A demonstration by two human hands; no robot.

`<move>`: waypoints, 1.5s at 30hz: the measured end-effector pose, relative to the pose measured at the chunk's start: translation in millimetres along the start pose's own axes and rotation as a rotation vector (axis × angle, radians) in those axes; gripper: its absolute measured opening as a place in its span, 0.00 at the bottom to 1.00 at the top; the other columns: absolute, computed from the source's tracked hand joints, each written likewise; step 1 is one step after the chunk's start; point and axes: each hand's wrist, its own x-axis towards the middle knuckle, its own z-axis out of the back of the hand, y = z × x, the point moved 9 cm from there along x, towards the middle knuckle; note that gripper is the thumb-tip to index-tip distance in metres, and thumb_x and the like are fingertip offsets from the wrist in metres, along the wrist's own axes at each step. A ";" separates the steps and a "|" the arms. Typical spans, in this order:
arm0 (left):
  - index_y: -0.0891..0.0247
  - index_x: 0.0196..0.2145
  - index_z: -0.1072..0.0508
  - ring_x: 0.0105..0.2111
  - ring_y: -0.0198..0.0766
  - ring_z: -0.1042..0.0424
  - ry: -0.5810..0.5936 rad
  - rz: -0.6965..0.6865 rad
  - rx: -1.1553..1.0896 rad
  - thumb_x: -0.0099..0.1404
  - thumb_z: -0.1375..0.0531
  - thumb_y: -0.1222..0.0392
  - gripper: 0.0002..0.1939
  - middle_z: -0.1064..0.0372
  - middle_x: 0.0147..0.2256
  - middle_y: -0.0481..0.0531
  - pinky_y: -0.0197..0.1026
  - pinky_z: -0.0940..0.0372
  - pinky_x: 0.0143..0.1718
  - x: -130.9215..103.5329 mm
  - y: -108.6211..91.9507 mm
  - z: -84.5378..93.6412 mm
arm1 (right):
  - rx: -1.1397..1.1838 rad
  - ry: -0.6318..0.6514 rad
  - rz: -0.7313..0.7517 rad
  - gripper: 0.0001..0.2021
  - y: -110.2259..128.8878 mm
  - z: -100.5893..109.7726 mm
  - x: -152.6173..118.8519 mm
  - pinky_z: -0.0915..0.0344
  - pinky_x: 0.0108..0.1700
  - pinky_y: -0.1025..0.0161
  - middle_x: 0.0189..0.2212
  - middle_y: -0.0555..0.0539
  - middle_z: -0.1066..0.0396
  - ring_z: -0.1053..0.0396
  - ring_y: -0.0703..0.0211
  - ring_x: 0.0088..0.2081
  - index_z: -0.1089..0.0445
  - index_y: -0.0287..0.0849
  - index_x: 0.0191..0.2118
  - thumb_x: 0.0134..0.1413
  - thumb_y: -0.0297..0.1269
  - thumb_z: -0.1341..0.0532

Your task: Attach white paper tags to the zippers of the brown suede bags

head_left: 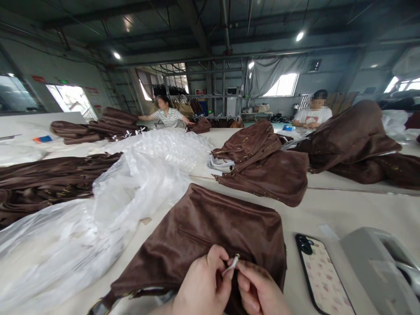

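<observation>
A brown leather-look handbag (pixel 216 218) lies flat on the table in front of me, its zip pocket facing up and its strap end with a metal ring at the lower left. Over its right half my two hands meet. Thumb and fingers of my left hand (pixel 205 280) pinch a small white strip (pixel 232 264) beside a small gold-coloured metal piece (pixel 236 256), likely the zip's pull. My right hand (pixel 259 286) is closed at the same spot, with its fingertips on the strip's other side. The fingertips partly cover the strip.
Clear plastic bags (pixel 131 188) heap up at the left, beside stacked brown pieces (pixel 49 179). More brown bags (pixel 262 170) lie ahead and at right (pixel 354 140). A phone (pixel 324 275) and a grey tape dispenser (pixel 377 267) sit at my right. Two people work across the table.
</observation>
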 end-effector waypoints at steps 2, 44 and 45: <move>0.60 0.29 0.34 0.21 0.34 0.32 0.043 0.026 0.075 0.64 0.47 0.56 0.08 0.30 0.23 0.48 0.35 0.40 0.23 2.4 -0.2 1.2 | -0.022 0.014 0.013 0.27 0.7 -0.2 -0.1 0.65 0.12 0.71 0.04 0.60 0.53 0.60 0.75 0.08 0.44 0.43 0.17 0.37 0.63 0.37; 0.60 0.31 0.26 0.35 0.36 0.31 -0.047 -0.290 0.300 0.65 0.45 0.63 0.08 0.30 0.33 0.50 0.39 0.35 0.40 30.3 -32.6 21.3 | -1.618 -0.455 0.167 0.15 31.9 21.2 -27.8 0.42 0.32 0.59 0.30 0.40 0.24 0.27 0.48 0.33 0.27 0.41 0.32 0.58 0.33 0.51; 0.59 0.30 0.25 0.35 0.37 0.31 -0.010 -0.284 0.351 0.63 0.42 0.61 0.06 0.29 0.32 0.49 0.39 0.35 0.39 35.1 -34.3 16.1 | -1.640 -0.447 0.168 0.15 34.0 24.9 -29.4 0.42 0.31 0.60 0.30 0.41 0.24 0.26 0.49 0.33 0.27 0.42 0.32 0.59 0.34 0.51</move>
